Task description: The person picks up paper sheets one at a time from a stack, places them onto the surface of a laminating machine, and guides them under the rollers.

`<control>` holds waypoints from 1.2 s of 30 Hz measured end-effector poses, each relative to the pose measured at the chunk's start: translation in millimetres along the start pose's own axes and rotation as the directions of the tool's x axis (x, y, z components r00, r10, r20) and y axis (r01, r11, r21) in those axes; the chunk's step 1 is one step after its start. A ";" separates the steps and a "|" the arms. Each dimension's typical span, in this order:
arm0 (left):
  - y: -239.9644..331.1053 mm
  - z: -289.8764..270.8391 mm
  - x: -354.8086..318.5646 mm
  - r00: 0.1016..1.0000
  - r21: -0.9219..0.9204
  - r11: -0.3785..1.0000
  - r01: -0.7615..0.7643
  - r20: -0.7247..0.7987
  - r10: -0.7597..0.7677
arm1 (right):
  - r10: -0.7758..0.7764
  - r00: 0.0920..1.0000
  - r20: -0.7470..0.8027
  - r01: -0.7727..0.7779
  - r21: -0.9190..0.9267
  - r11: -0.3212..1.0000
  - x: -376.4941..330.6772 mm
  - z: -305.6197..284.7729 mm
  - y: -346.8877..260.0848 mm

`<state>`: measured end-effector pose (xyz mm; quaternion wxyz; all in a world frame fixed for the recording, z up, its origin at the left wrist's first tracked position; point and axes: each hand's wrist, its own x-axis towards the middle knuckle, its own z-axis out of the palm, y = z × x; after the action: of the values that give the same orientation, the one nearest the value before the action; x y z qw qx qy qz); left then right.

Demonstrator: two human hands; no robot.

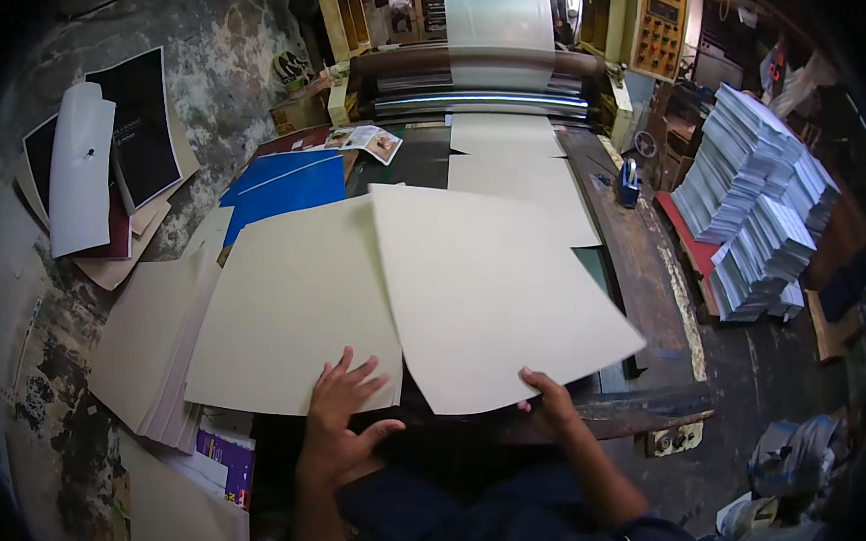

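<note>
My right hand (547,395) grips the near edge of a large cream sheet (496,294) that lies tilted over the dark feed table (642,263). My left hand (340,414) rests flat, fingers spread, on the near edge of a second cream sheet (292,311) lying to the left, which the first sheet partly overlaps. Two more cream sheets (519,167) lie in a row further up the table, toward the rollers of the machine (484,80).
A stack of cream sheets (151,343) sits at the left, blue sheets (284,187) behind it. Dark and white printed sheets (112,162) lie on the floor at far left. Tall piles of printed paper (755,201) stand at right. A control panel (661,32) is behind the machine.
</note>
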<state>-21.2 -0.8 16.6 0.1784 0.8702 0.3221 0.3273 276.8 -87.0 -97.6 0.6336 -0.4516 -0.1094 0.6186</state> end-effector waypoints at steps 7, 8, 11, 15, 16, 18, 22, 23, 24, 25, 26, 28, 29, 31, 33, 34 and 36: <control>-43.9 -4.6 -5.0 0.981 -0.253 0.948 0.193 0.077 -0.179 | 0.145 0.988 -0.041 -0.140 0.122 0.983 13.0 -38.8 62.7; -46.1 -5.2 -4.4 0.976 -0.265 0.941 0.212 0.102 -0.191 | 0.148 0.988 -0.043 -0.141 0.129 0.981 18.2 -42.7 69.0; -52.1 -6.3 -4.3 0.973 -0.316 0.922 0.225 0.116 -0.198 | 0.194 0.977 -0.085 -0.177 0.173 0.969 35.2 -40.0 69.4; -45.9 -3.0 -4.9 0.902 -0.471 0.779 0.415 0.097 -0.422 | 0.180 0.979 -0.100 -0.161 0.173 0.972 78.6 -48.9 54.4; -42.1 -3.6 -3.9 0.885 -0.465 0.770 0.438 0.069 -0.461 | 0.187 0.977 -0.102 -0.170 0.155 0.973 88.5 -45.8 49.8; -31.2 -0.6 0.4 0.848 -0.462 0.749 0.475 0.013 -0.530 | 0.172 0.981 -0.089 -0.155 0.175 0.972 103.9 -44.2 38.5; -18.1 20.4 -4.5 0.864 -0.110 0.886 0.450 -0.196 -0.463 | 0.116 0.990 -0.081 -0.100 0.180 0.979 136.2 -53.6 27.9; -14.1 24.3 -3.7 0.894 -0.079 0.923 0.377 -0.230 -0.385 | 0.104 0.990 -0.091 -0.086 0.182 0.980 144.1 -59.4 26.7; -10.5 27.3 -2.6 0.916 -0.045 0.952 0.303 -0.262 -0.304 | 0.100 0.992 -0.081 -0.083 0.191 0.978 153.4 -64.4 25.2; -8.4 28.4 -3.8 0.930 -0.005 0.972 0.233 -0.291 -0.224 | 0.091 0.990 -0.112 -0.068 0.196 0.978 158.9 -63.2 24.6; -8.9 29.7 -5.4 0.919 -0.012 0.966 0.257 -0.307 -0.248 | 0.083 0.986 -0.142 -0.053 0.200 0.978 164.8 -62.2 22.7; -18.9 25.3 -11.7 0.849 -0.157 0.881 0.445 -0.239 -0.472 | 0.054 0.984 -0.171 -0.020 0.197 0.980 174.0 -62.4 20.2; -21.0 23.4 -13.2 0.798 -0.224 0.817 0.531 -0.193 -0.571 | 0.033 0.982 -0.186 0.003 0.190 0.982 178.2 -62.7 19.9; -13.3 24.1 -3.4 0.688 -0.653 0.696 0.300 -0.357 -0.631 | -0.010 0.975 -0.221 0.050 0.174 0.983 188.2 -65.6 20.6; -4.9 30.2 3.3 0.677 -0.735 0.655 0.175 -0.394 -0.622 | -0.007 0.974 -0.225 0.054 0.204 0.977 195.2 -87.1 18.6; -3.6 30.9 -1.5 0.727 -0.649 0.728 0.221 -0.388 -0.566 | 0.001 0.976 -0.216 0.048 0.220 0.974 198.1 -90.4 18.3; 2.7 19.7 -9.6 0.817 -0.405 0.867 0.289 -0.368 -0.444 | 0.021 0.984 -0.179 0.016 0.202 0.979 171.6 -41.7 22.9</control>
<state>-12.0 -11.3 -0.5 0.3029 0.6481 0.4584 0.5274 326.4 42.2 -209.6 0.6829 -0.4391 0.0124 0.5837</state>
